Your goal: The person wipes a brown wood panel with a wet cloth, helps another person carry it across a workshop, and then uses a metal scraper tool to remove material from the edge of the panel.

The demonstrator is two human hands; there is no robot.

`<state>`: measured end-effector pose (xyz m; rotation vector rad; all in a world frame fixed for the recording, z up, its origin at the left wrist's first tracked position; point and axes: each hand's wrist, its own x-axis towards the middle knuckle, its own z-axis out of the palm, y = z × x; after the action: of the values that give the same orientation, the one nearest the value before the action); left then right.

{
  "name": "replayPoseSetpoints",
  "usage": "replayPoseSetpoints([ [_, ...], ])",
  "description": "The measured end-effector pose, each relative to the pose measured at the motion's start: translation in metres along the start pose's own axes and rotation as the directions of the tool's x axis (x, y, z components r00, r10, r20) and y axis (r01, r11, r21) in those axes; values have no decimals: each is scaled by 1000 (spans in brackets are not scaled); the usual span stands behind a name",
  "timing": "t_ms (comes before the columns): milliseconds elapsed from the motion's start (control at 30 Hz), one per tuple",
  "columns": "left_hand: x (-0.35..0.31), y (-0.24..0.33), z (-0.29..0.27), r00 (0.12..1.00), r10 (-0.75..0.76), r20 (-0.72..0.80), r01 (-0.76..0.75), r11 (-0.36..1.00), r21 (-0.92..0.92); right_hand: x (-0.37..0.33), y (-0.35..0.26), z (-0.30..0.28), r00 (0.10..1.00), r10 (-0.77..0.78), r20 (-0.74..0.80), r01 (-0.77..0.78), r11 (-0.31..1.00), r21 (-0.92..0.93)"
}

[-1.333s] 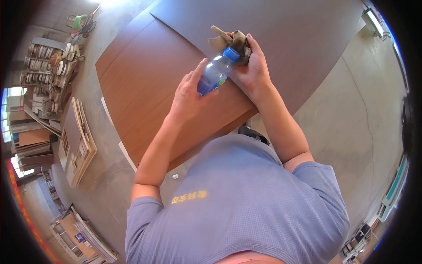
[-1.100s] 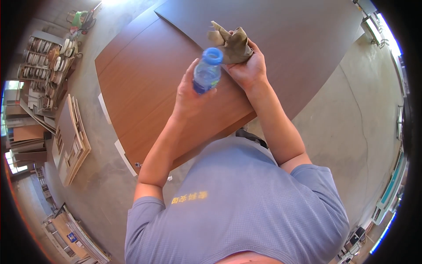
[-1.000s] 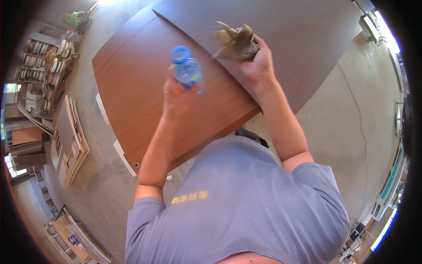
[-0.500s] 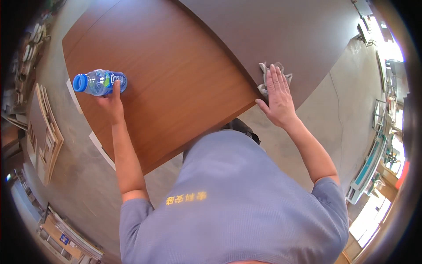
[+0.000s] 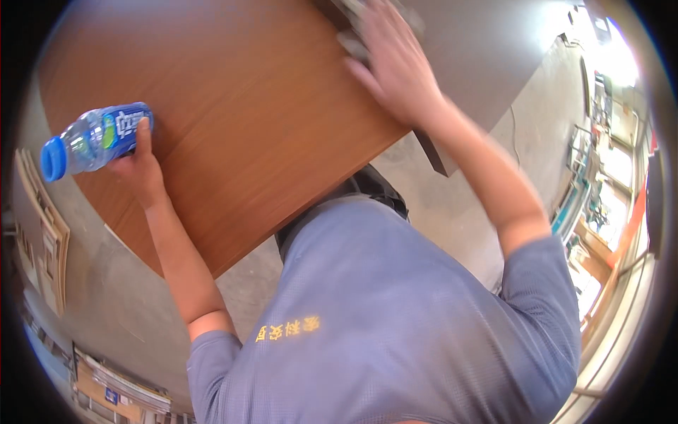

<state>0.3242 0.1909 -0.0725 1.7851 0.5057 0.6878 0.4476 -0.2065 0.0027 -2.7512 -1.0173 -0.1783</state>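
My left hand (image 5: 143, 175) is wrapped round a clear plastic bottle (image 5: 88, 141) with a blue label and a blue top. The bottle is tilted, its top pointing to the left, over the left side of a reddish-brown wooden panel (image 5: 261, 148). Smeared by motion, my right hand (image 5: 399, 67) lies flat with its fingers stretched out on a pale crumpled cloth (image 5: 352, 44). Cloth and hand are at the seam between the brown panel and a dark grey panel (image 5: 487, 53). Part of the cloth is hidden beneath the fingers.
Flat boards (image 5: 42, 226) lean at the far left, and more stacked sheets (image 5: 120, 389) lie at the lower left. A thin cable (image 5: 514, 134) runs over the concrete floor (image 5: 466, 212) on the right. Equipment (image 5: 575, 191) stands along the right side.
My right hand has moved forward and to the left with the cloth, from the grey panel's near corner to the seam. My left hand still holds the bottle. The view has shifted.
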Motion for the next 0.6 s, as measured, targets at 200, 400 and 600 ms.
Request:
replayPoseSetpoints([
  [200, 1, 12, 12, 999, 24, 25, -24, 1000, -3, -173, -9, -50, 926, 319, 201, -305, 947, -100],
  [400, 2, 5, 14, 998, 50, 35, -52, 997, 59, 9, 10, 0, 995, 104, -14, -104, 990, -96],
  [600, -2, 10, 4, 1000, 6, 1, -6, 997, 72, -167, -24, -48, 947, 308, 95, -294, 946, -138],
])
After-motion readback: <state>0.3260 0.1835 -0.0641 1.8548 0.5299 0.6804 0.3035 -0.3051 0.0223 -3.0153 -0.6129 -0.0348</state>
